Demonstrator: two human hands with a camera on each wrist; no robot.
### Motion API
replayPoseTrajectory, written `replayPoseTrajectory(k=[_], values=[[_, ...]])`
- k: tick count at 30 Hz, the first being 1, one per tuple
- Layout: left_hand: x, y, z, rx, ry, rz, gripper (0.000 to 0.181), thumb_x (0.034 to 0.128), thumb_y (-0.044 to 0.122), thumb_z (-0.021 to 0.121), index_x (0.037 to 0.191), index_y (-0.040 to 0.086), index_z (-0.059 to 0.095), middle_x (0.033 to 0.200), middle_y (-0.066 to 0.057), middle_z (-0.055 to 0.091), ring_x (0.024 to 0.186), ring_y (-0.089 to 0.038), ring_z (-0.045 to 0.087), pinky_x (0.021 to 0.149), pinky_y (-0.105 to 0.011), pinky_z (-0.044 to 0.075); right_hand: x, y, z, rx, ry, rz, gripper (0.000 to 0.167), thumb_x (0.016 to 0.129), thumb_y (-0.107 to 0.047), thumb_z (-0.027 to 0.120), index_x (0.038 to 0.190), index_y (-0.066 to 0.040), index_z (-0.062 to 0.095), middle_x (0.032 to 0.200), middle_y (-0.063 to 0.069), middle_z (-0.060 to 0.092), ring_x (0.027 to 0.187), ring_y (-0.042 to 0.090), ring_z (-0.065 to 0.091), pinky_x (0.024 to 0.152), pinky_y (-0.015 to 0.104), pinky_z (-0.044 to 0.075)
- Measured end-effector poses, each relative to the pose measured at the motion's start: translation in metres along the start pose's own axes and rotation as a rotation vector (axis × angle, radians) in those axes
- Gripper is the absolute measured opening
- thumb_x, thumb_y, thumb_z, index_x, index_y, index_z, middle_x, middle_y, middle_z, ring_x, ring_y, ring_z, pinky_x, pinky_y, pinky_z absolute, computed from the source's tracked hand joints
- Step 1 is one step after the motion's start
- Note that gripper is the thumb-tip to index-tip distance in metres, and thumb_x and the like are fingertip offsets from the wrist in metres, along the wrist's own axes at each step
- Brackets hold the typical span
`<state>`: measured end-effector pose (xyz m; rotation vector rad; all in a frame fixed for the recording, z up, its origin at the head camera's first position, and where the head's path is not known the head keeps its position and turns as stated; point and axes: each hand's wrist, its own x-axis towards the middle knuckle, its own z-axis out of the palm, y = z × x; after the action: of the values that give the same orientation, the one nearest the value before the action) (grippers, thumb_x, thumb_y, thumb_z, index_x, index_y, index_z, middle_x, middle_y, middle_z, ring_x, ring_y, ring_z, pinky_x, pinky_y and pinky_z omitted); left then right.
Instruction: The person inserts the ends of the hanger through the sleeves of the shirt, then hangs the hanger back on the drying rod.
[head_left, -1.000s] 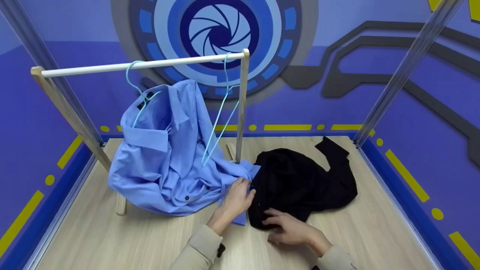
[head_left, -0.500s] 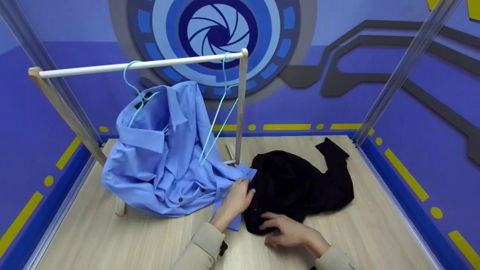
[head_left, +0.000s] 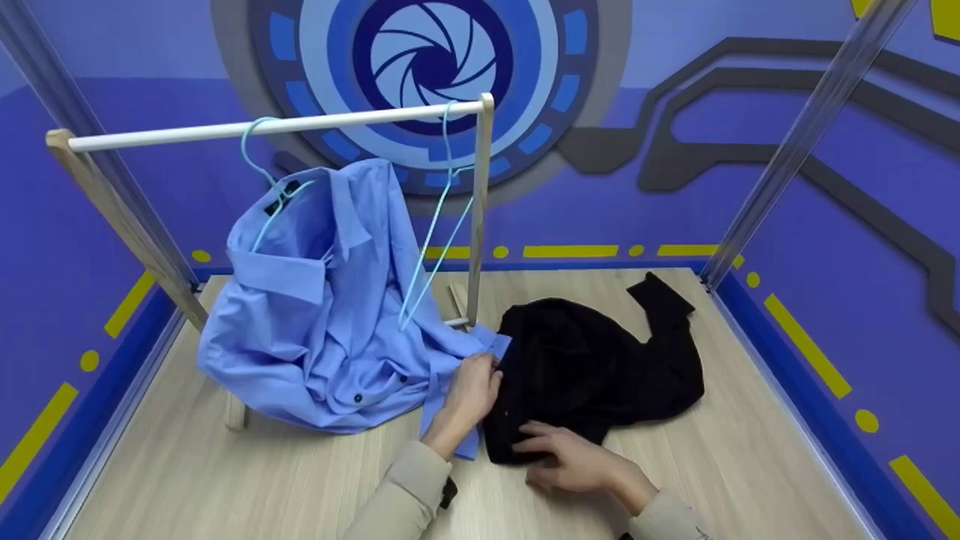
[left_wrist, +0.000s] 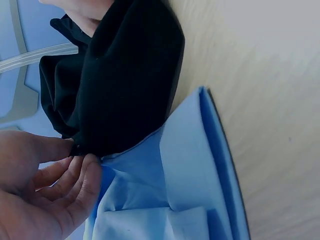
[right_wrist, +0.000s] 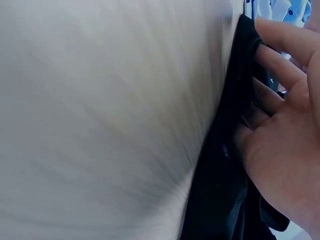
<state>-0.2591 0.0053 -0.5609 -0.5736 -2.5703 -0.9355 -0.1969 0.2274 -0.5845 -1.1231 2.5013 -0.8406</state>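
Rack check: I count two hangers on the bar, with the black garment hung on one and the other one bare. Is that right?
Not quite: the garment on the hanger is the blue shirt. The head view shows the black garment lying on the table. Two hangers on the bar, the other one bare: correct.

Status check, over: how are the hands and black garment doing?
Left hand pinching black garment. Right hand touching it. Garment crumpled on table. Possibly in the way: blue shirt beside left hand.
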Motion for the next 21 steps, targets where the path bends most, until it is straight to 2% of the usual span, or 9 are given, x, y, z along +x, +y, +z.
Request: replayPoseTrajectory(k=[6, 10, 13, 15, 21], values=[[0.000, -0.004, -0.004, 0.010, 0.009, -0.017, 0.003, 0.0906, -0.003, 0.070, 0.091, -0.004, 0.067, 0.085, -0.014, 0.068, 0.081, -0.033, 0.069, 0.071, -0.042, 0.056, 0.003, 0.004, -0.014, 0.036, 0.134, -0.108, 0.024, 0.099, -0.007, 0.065, 0.122, -0.008, 0.073, 0.131, 0.010, 0.066, 0.125, 0.029, 0.060, 0.105, 0.047, 0.047], [0.000, -0.005, -0.006, 0.011, 0.013, -0.034, 0.004, 0.0907, -0.002, 0.071, 0.089, -0.003, 0.067, 0.082, -0.013, 0.068, 0.080, -0.032, 0.068, 0.070, -0.043, 0.055, 0.002, 0.003, -0.032, 0.088, 0.174, -0.119, 0.023, 0.101, -0.005, 0.063, 0.121, -0.007, 0.073, 0.124, 0.004, 0.070, 0.116, 0.022, 0.065, 0.096, 0.039, 0.053], [-0.001, -0.005, -0.005, 0.015, 0.016, -0.038, 0.004, 0.0907, -0.001, 0.071, 0.089, -0.002, 0.067, 0.082, -0.013, 0.067, 0.079, -0.033, 0.068, 0.069, -0.043, 0.055, -0.001, 0.003, -0.047, 0.112, 0.206, -0.088, 0.021, 0.102, -0.007, 0.063, 0.120, -0.007, 0.074, 0.119, 0.002, 0.072, 0.108, 0.018, 0.067, 0.088, 0.034, 0.056], [0.000, -0.005, -0.005, 0.016, 0.021, -0.039, 0.004, 0.0903, -0.001, 0.071, 0.089, -0.001, 0.067, 0.081, -0.013, 0.067, 0.079, -0.033, 0.068, 0.068, -0.043, 0.055, -0.003, 0.004, -0.058, 0.114, 0.270, -0.059, 0.018, 0.101, -0.006, 0.065, 0.116, -0.007, 0.075, 0.113, 0.001, 0.074, 0.100, 0.016, 0.069, 0.082, 0.033, 0.057], [-0.001, -0.004, -0.007, 0.005, 0.047, -0.023, 0.003, 0.0876, -0.001, 0.070, 0.086, -0.001, 0.067, 0.081, -0.013, 0.067, 0.077, -0.033, 0.069, 0.067, -0.044, 0.056, -0.007, 0.012, -0.095, 0.148, 0.572, 0.153, 0.011, 0.099, 0.000, 0.066, 0.103, -0.004, 0.076, 0.092, 0.003, 0.074, 0.072, 0.020, 0.069, 0.063, 0.028, 0.056]])
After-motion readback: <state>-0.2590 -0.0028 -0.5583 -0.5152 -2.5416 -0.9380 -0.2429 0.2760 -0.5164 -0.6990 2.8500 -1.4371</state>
